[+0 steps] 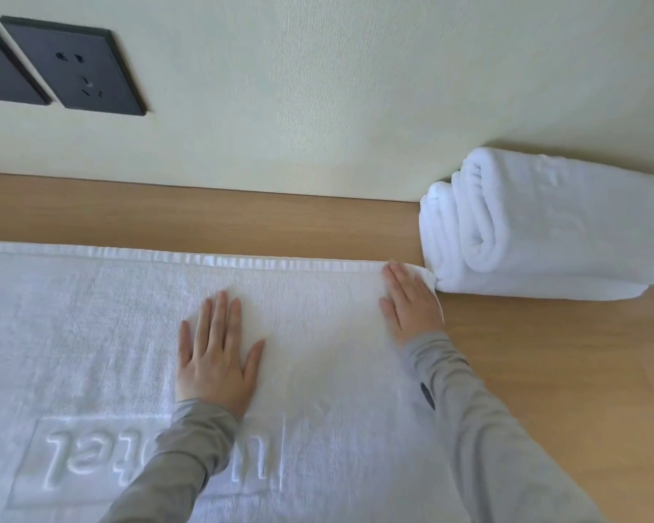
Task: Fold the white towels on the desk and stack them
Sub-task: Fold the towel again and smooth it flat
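Head view. My left hand (pixel 215 354) lies flat, fingers spread, on the middle of the spread towel (pixel 91 334); my right hand (pixel 410 302) lies flat at the towel's far right corner, fingers together and pointing away from me. Neither hand grips anything: both palms press down open. The spread towel covers the near part of the desk (pixel 544 352), its long axis running left to right, its hemmed far edge (pixel 242 261) parallel to the wall (pixel 318 88) and its raised woven lettering (pixel 72 462) towards me. The folded stack (pixel 544 228) of finished towels stands against the wall to the right, just beside the right hand, with the towel's corner apparently touching its base. I judge that the coming fold turns on this layout: the right edge is under my right hand, the left end runs out of view, so the right hand is the nearer one to lift and carry cloth leftward along the long axis.
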Available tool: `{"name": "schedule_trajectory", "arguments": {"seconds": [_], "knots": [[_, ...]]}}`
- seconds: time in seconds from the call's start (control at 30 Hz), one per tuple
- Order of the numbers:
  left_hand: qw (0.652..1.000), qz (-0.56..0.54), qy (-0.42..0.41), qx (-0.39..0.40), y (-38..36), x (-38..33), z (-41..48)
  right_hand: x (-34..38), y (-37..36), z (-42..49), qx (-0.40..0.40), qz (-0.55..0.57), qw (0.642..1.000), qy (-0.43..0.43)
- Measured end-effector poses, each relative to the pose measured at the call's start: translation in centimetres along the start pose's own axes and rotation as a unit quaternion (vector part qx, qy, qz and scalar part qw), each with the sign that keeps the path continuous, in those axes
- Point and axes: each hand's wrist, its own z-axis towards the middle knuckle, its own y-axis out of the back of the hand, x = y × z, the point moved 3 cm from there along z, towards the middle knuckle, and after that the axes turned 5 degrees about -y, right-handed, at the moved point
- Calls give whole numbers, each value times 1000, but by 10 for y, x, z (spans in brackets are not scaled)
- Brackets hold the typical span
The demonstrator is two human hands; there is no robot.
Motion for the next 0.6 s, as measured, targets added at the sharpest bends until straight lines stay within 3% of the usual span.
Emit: {"name": "schedule_trajectory", "arguments": {"seconds": [0.1,0.2,0.27,0.37,0.53,0.6], "knots": [[1000,4,5,-2,-1,0,0,47,7,-32,-53,51,997,1],[1000,2,7,-10,-1,0,1,98,-9,-94,-12,27,988,154],[1000,4,6,-15,-1,0,0,89,-19,-125,16,-12,982,190],[1000,5,7,-21,-2,1,1,34,-18,-143,15,-47,991,123],[1000,14,13,-13,-2,-1,0,-6,-7,-150,-8,21,998,-56],[1000,5,19,-16,2,-5,-1,20,-9,-157,-15,31,999,-16]]}}
